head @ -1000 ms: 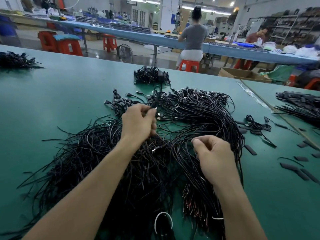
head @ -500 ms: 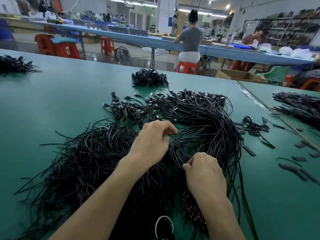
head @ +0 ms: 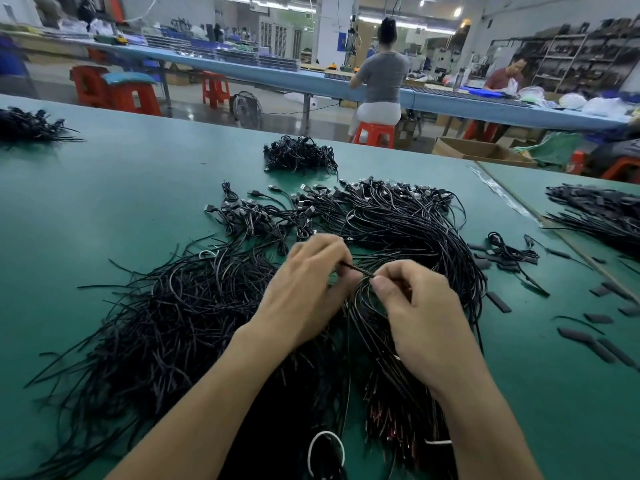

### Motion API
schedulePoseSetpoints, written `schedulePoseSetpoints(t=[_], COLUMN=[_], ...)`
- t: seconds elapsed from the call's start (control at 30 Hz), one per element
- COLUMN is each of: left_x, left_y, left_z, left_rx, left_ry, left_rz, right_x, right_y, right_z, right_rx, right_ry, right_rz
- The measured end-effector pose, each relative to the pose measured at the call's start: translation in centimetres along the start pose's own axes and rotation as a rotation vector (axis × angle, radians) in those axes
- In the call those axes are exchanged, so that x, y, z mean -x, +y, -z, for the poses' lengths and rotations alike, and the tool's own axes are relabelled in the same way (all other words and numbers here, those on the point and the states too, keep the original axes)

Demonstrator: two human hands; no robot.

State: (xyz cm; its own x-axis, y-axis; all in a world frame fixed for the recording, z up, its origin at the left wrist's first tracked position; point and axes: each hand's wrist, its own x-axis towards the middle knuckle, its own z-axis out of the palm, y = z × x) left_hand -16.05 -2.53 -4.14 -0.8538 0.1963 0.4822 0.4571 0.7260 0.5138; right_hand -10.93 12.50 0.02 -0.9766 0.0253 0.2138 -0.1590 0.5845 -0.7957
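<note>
A big tangle of thin black cables (head: 180,317) covers the green table (head: 104,188) in front of me, with USB plugs (head: 263,216) at its far side. Over the middle of the heap, my left hand (head: 304,289) and my right hand (head: 419,317) sit close together. Between them runs a short stretch of one black cable (head: 356,270), and each hand pinches an end of it with thumb and fingers. My right hand lies over a looped bundle of cables (head: 415,233).
A small heap of bundled cables (head: 299,155) lies further back, another pile (head: 27,124) at far left, more cables (head: 602,216) on the right. Short black sleeve pieces (head: 498,301) are scattered right of the heap. Two people sit at a long blue bench (head: 277,74) beyond.
My left hand came down and right from the raised cable; my right hand shifted toward it. Both now pinch one cable stretched between them.
</note>
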Motion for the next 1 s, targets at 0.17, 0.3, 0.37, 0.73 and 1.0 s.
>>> schedulePoseSetpoints(t=[0.17, 0.3, 0.37, 0.73, 1.0], left_x=[0.0, -0.4, -0.5, 0.7, 0.7], left_y=[1.6, 1.3, 1.0, 1.4, 3.6], left_z=[2.7, 6.4, 7.4, 2.8, 4.5], left_rx=[0.336, 0.404, 0.345, -0.386, 0.073], left_ry=[0.475, 0.811, 0.87, -0.019, 0.043], left_rz=[0.137, 0.256, 0.242, 0.0, -0.014], right_x=[-0.1, -0.8, -1.0, 0.5, -0.1], right_y=[-0.2, 1.6, 3.0, -0.5, -0.3], right_z=[1.1, 2.9, 3.0, -0.2, -0.2], right_rx=[0.165, 0.207, 0.255, 0.101, 0.062], right_ry=[0.259, 0.593, 0.537, 0.021, 0.057], right_rz=[0.033, -0.052, -0.192, 0.221, 0.223])
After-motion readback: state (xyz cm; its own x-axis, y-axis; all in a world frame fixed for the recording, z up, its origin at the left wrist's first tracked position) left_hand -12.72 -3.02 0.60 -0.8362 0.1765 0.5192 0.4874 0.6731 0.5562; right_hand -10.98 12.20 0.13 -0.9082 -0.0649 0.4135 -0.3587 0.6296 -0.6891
